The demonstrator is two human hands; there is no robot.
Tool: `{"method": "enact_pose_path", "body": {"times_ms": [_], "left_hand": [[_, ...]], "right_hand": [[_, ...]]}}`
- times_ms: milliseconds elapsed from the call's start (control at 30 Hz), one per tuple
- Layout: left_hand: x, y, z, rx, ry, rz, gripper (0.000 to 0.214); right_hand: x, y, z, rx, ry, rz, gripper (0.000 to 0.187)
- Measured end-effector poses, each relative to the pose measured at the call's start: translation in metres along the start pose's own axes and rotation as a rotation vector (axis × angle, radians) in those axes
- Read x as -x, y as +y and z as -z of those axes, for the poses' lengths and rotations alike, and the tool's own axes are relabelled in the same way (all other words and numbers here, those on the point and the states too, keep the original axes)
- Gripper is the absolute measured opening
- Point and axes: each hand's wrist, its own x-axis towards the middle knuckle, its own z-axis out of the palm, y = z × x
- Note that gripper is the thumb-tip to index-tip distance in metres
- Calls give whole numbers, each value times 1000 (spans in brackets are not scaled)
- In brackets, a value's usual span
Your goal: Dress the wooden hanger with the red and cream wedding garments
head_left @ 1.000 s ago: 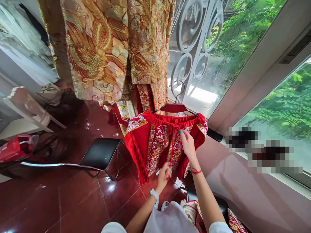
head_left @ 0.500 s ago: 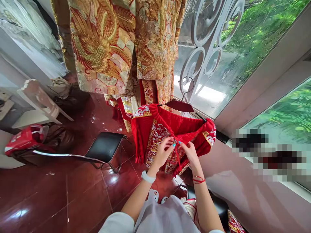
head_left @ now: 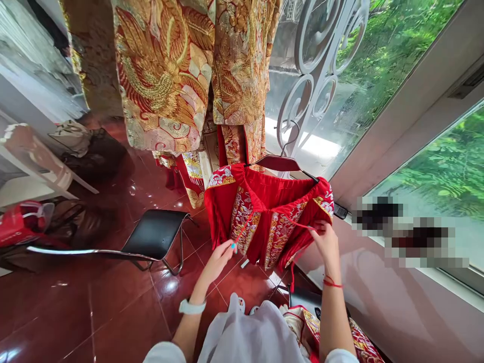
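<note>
Fingers (head_left: pixel 226 249) on red drawstring (head_left: pixel 245 227)

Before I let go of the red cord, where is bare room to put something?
The black chair seat, left of the red drawstring skirt; also the floor tiles between that chair and the left hand. Crowded: the wall-side black seat, bearing embroidered garments.

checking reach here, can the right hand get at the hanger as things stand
Probably yes: the hanger shows above the red garment, and nothing seems to block it from the right hand. That hand is pinching the red cord, though, so it would likely need to let go first.
</note>
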Motion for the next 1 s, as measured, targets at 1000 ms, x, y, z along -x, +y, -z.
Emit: {"method": "enact_pose_path", "body": {"times_ms": [1000], "left_hand": [[-76,118,-66,-1087,205,-679,17]], "right_hand": [[40,-84,-106,-646,-172,91,41]]}}
